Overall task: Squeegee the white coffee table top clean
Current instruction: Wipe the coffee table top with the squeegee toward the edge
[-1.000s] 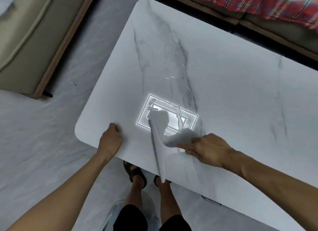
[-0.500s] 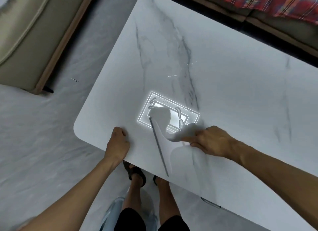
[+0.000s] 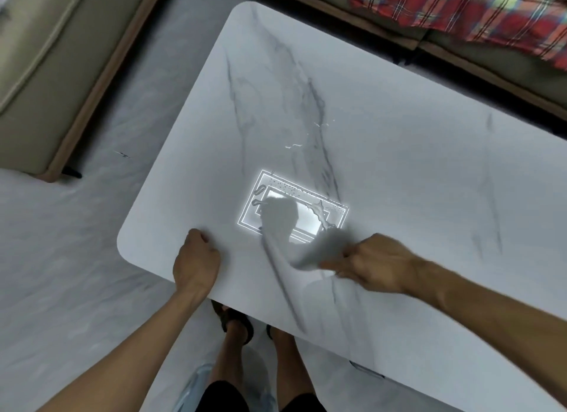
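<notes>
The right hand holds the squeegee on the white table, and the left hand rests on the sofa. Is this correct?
In the head view the left hand rests on the near edge of the table instead. The right hand does hold the squeegee.

Both bare arms reached forward from the lower corners. The left forearm rose from the lower left, wrist straight, and the left hand [image 3: 196,264] rested knuckles-up on the table [image 3: 399,166] at its near edge, fingers curled under. The right forearm came in from the right, nearly level. The right hand [image 3: 374,264], back upward and motion-blurred, gripped the squeegee [image 3: 282,283] by its handle, fingers pointing left. The hands were apart.
</notes>
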`<state>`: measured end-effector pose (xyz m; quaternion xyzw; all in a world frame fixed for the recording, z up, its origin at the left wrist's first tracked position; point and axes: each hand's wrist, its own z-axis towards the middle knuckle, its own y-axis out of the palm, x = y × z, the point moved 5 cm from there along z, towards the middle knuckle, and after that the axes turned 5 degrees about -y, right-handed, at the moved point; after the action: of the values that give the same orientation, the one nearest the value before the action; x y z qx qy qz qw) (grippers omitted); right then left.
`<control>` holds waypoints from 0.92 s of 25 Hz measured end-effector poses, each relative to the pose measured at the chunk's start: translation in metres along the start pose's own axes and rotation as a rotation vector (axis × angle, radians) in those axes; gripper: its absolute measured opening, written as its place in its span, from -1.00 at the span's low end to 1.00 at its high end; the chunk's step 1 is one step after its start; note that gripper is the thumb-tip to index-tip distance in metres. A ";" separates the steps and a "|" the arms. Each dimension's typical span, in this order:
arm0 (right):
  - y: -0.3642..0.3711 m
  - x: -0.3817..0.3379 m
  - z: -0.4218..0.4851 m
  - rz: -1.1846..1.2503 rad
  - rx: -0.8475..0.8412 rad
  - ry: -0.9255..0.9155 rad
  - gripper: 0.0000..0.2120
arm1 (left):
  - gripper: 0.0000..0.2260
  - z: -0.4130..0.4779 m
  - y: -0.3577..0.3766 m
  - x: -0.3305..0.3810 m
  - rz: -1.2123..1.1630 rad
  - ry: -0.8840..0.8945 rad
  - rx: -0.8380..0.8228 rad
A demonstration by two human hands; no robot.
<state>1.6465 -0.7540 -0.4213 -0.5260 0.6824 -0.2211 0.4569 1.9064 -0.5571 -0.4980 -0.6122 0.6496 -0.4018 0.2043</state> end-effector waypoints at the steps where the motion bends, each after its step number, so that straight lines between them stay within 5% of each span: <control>1: 0.004 -0.019 0.029 0.044 -0.038 -0.053 -0.63 | -0.88 0.004 -0.004 -0.004 -0.033 -0.012 0.000; 6: 0.005 -0.070 0.144 -0.045 -0.078 -0.167 -0.58 | -0.84 0.027 -0.023 -0.022 -0.042 -0.025 -0.004; 9: -0.011 -0.039 0.157 -0.041 -0.047 -0.061 -0.59 | -0.89 0.038 -0.027 -0.022 -0.023 -0.031 -0.029; 17: -0.048 0.090 0.051 0.059 0.105 0.324 -0.63 | -0.76 0.029 -0.011 0.039 -0.027 0.095 -0.213; 23: -0.037 0.108 -0.045 0.113 0.148 0.642 -0.65 | -0.80 0.027 -0.004 0.091 -0.051 0.167 -0.253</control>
<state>1.6238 -0.8747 -0.4132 -0.3562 0.8016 -0.3991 0.2671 1.9142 -0.6518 -0.4910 -0.6138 0.6940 -0.3714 0.0606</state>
